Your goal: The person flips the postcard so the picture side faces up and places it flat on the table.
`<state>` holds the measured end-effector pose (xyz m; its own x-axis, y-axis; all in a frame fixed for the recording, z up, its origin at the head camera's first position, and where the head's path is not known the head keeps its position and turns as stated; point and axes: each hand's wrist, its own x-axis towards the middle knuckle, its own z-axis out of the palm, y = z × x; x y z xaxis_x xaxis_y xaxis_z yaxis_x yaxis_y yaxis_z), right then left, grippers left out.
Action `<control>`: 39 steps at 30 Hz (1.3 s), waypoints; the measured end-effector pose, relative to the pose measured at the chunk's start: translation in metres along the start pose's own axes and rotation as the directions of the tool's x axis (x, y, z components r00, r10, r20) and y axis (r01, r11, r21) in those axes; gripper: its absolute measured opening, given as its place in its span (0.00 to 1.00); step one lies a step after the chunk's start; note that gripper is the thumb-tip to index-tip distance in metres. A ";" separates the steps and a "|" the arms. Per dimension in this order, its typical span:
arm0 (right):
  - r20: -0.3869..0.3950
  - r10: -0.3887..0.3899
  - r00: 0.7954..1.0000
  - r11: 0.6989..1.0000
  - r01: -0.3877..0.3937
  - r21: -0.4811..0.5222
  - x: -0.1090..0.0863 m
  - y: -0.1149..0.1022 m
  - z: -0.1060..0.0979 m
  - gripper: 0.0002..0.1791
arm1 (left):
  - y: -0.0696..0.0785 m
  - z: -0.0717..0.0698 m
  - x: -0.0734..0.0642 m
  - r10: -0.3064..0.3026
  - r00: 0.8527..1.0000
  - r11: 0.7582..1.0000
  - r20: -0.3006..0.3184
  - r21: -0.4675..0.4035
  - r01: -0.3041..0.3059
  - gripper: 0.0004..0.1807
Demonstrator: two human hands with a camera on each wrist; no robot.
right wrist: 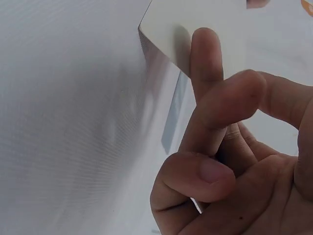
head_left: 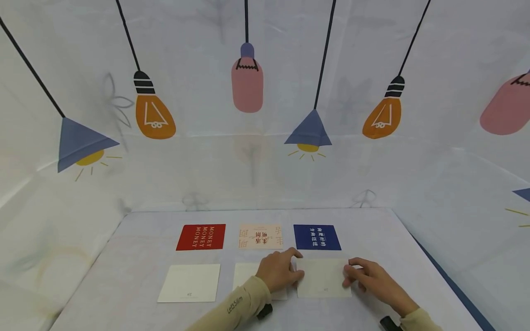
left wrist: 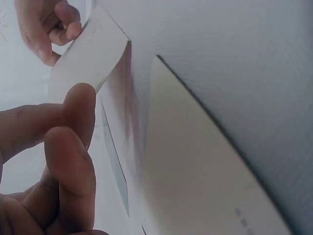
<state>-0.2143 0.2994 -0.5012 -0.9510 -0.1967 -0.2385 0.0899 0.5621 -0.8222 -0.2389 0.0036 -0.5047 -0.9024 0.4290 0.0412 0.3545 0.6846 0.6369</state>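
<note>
Both hands hold a cream-white card at its opposite side edges, over the front right of the table. My left hand has its fingertips along the left edge. At the right edge, the fingers of my right hand are curled. Seen from the left wrist, the held card stands raised and slants above the table. A second white card lies partly hidden beneath the left hand and sleeve. Behind the held card lies a blue card with white characters.
Left of the blue card lie a pale peach card with characters and a red card printed "MONEY". Another white card rests at front left. A white cloth printed with hanging lamps rises behind the white-covered table.
</note>
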 end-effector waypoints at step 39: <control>-0.031 -0.105 0.994 0.986 0.100 -0.134 -0.015 -0.012 -0.011 0.25 | 0.007 -0.012 -0.001 0.038 0.999 0.999 0.002 -0.031 -0.038 0.19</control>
<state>-0.2044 0.3043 -0.4822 -0.9638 -0.2302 -0.1346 -0.0465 0.6420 -0.7653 -0.2380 0.0007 -0.4908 -0.8879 0.4556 0.0639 0.3805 0.6492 0.6586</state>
